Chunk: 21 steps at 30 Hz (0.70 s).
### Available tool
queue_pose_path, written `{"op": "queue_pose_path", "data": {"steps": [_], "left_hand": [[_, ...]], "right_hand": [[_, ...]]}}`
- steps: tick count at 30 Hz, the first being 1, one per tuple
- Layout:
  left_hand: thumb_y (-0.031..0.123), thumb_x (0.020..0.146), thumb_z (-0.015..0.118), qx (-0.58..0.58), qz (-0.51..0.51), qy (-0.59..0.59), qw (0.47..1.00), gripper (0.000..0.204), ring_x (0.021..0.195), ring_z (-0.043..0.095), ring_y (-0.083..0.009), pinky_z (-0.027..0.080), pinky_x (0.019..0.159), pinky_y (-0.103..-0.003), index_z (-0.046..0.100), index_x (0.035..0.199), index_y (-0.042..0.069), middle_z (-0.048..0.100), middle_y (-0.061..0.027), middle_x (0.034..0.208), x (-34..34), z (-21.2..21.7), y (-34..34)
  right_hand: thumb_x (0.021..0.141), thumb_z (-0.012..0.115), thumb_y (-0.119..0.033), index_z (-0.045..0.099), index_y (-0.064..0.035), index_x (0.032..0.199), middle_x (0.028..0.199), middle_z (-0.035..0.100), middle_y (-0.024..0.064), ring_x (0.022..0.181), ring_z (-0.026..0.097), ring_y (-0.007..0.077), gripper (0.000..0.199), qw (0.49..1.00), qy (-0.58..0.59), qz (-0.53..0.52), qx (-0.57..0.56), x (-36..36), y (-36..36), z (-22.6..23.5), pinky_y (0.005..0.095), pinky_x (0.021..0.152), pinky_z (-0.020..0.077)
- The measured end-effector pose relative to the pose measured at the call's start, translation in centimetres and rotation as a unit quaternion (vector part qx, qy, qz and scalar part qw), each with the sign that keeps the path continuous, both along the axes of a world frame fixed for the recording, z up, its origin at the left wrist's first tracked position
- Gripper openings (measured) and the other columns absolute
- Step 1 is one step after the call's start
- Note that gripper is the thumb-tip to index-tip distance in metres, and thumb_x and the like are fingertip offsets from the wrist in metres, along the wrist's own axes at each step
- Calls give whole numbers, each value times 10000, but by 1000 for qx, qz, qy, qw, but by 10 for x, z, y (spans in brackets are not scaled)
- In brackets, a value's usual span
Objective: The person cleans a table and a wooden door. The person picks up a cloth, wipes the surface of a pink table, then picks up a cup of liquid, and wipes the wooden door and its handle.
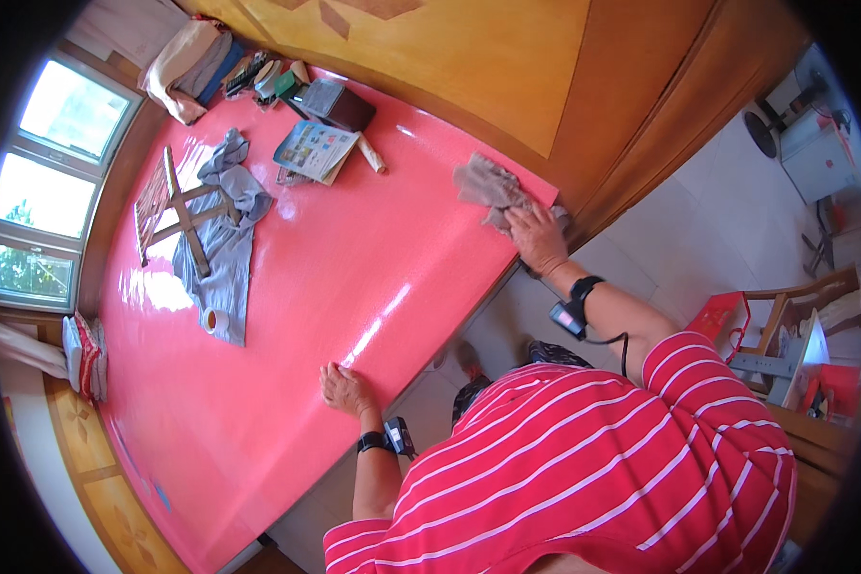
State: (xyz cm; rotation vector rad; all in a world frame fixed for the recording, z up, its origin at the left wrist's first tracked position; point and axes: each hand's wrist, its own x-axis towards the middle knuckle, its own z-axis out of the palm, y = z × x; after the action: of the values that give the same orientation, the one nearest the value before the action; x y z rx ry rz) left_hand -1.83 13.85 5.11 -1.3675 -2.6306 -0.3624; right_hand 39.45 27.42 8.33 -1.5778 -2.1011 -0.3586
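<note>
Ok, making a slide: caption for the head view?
Right hand presses a grey-brown cloth on the glossy red tabletop; left hand rests flat.

A glossy pink table filled the left of the view. On it, at ten o'clock, lay a wooden rack on grey cloth with a tape roll; at eleven a magazine, a dark box and folded fabric. At one o'clock a brown rag lay near the edge.
</note>
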Motion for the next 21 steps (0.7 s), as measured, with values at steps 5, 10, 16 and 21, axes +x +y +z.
{"op": "queue_pose_path", "data": {"steps": [5, 10, 16, 21], "left_hand": [[299, 890, 391, -19, 6, -8, 1000, 341, 1198, 380, -219, 239, 996, -424, 519, 1155, 124, 456, -42, 1275, 1, 5, -5], [300, 887, 395, -9, -10, -4, 1000, 335, 1188, 391, -212, 258, 984, -424, 521, 1147, 129, 461, -33, 1269, -12, -4, -11], [288, 886, 401, -13, 1, 14, 1000, 316, 1171, 406, -220, 273, 972, -422, 519, 1134, 132, 472, -40, 1252, 2, 2, -7], [266, 886, 408, -3, 9, 8, 1000, 295, 1173, 402, -229, 270, 971, -419, 513, 1125, 128, 467, -52, 1254, 0, 5, -9]], "right_hand": [[778, 479, -155, 592, -129, 948, 1033, 567, 41, 982, 512, 221, 206, 952, 158, 191, -181, -86, -38, 28, 368, 818, 407], [773, 462, -110, 591, -146, 954, 1016, 578, 17, 997, 511, 181, 226, 938, 147, 285, -127, -76, -36, -8, 361, 803, 407], [763, 484, -104, 590, -97, 983, 1034, 574, 48, 987, 498, 234, 244, 980, 181, -8, -78, 21, -6, 6, 345, 840, 403], [755, 492, 10, 580, -34, 1001, 1041, 564, 106, 948, 512, 278, 264, 967, 252, -42, 5, 4, -3, 102, 352, 845, 425]]}}
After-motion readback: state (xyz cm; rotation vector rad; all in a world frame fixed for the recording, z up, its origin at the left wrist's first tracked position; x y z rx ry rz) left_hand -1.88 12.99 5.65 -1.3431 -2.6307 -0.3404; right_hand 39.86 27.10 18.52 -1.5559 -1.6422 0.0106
